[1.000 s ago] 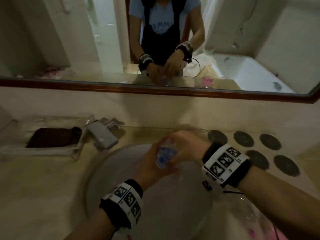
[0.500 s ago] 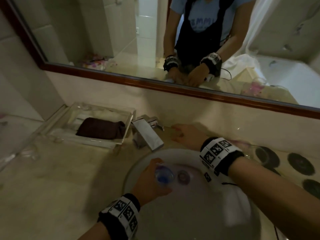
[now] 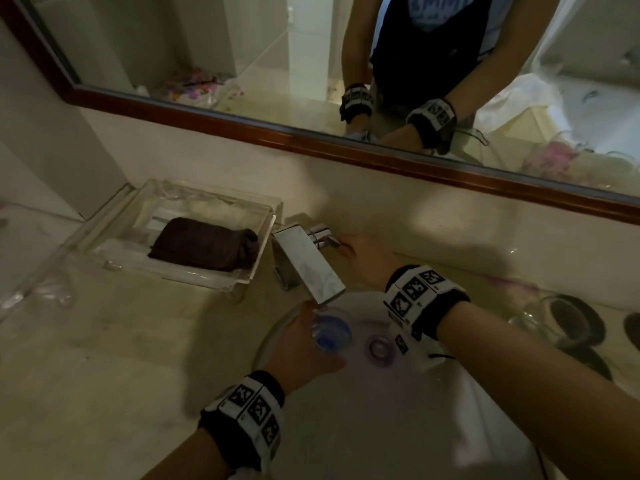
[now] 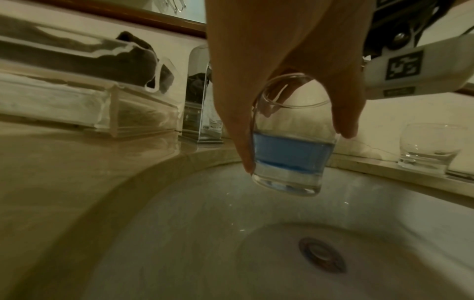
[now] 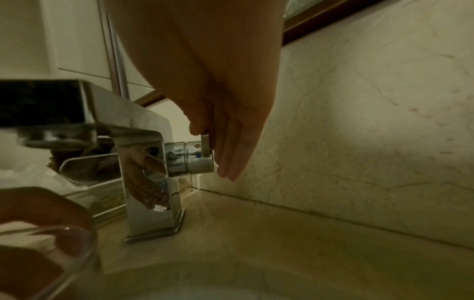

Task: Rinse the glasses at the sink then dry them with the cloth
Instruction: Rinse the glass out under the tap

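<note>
My left hand (image 3: 311,341) grips a clear glass (image 3: 332,332) with a blue band, holding it upright above the sink (image 3: 346,427), just below the chrome tap's (image 3: 308,268) spout. In the left wrist view the thumb and fingers (image 4: 343,125) wrap the glass (image 4: 290,178) from above. No water runs from the spout. My right hand (image 5: 212,152) is at the back of the tap, thumb and fingers pinching its small lever (image 5: 205,146). A dark brown cloth (image 3: 204,244) lies folded in a clear tray (image 3: 145,209) left of the tap.
Another empty glass (image 4: 431,150) stands on the counter right of the sink, beside dark round coasters (image 3: 575,320). The drain (image 4: 322,254) sits in the basin's middle. A wood-framed mirror (image 3: 311,140) runs along the wall behind. A small clear object lies at the far left counter.
My right hand has let go of the glass and reached back to the tap lever. My left hand keeps the glass and has brought it under the spout.
</note>
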